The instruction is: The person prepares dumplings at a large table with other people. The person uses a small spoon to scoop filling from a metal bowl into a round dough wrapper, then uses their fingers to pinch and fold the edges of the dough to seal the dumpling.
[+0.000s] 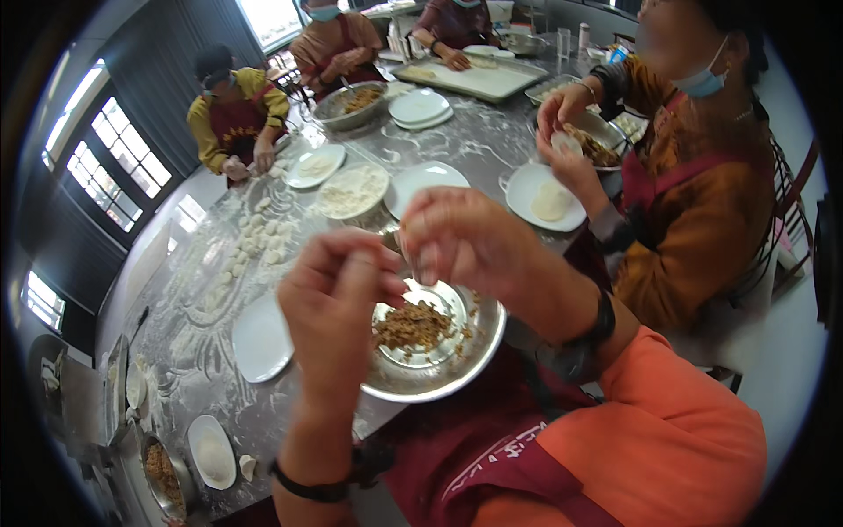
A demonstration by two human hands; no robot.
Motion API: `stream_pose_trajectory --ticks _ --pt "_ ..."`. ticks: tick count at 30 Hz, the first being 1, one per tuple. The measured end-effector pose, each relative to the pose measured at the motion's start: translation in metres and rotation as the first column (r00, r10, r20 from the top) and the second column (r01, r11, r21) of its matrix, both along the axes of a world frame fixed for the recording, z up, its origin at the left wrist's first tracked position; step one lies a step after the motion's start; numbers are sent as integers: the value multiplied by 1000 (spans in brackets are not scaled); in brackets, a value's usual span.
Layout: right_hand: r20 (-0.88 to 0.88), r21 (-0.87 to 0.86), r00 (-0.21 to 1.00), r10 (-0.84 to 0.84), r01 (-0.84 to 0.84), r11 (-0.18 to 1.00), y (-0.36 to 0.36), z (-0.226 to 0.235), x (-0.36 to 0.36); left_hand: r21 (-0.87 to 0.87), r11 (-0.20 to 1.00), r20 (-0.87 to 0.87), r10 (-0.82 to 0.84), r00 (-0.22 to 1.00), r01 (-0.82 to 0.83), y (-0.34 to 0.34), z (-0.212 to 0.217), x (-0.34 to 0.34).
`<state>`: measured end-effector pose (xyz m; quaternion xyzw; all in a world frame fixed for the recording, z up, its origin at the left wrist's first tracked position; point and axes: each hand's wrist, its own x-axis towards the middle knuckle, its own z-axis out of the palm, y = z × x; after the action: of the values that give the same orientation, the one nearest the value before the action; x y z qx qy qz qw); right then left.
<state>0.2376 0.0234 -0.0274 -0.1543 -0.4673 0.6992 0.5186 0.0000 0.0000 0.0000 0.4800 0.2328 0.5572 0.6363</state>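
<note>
I see both hands raised over the shiny round metal bowl (pixel 435 373), which sits at the near edge of the flour-dusted grey table (pixel 211 307) and holds a heap of brown minced filling (pixel 411 327). My left hand (pixel 332 303) has its fingers pinched together at the top; my right hand (pixel 457 237) is curled just beside it, fingertips nearly meeting the left's. Something small and pale may be between them (too blurred for me to tell what either hand grasps). An empty white oval plate (pixel 261 338) lies just left of the bowl. Across the table, a masked person in an orange top (pixel 702 211) holds a round dough wrapper (pixel 566 143).
</note>
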Motion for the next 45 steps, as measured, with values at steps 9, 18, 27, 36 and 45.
stream_pose_trajectory --ticks 9,18,27,36,45 --pt "-253 927 491 -834 370 -63 -11 -5 -103 992 72 -107 924 367 108 -5 -7 -58" --pt "-228 53 974 3 9 999 -3 8 32 347 890 -24 323 946 -295 -23 -17 -104" --pt "324 487 476 -817 657 576 -47 -116 107 0 694 -93 717 691 -720 -127 -151 -235" --pt "417 838 98 -904 345 424 9 -258 59 657 334 -534 839 -103 -676 -145 -309 -203" --pt "415 854 136 -899 281 437 2 -301 115 677 246 -517 830 -209 -693 -133 -331 -158"
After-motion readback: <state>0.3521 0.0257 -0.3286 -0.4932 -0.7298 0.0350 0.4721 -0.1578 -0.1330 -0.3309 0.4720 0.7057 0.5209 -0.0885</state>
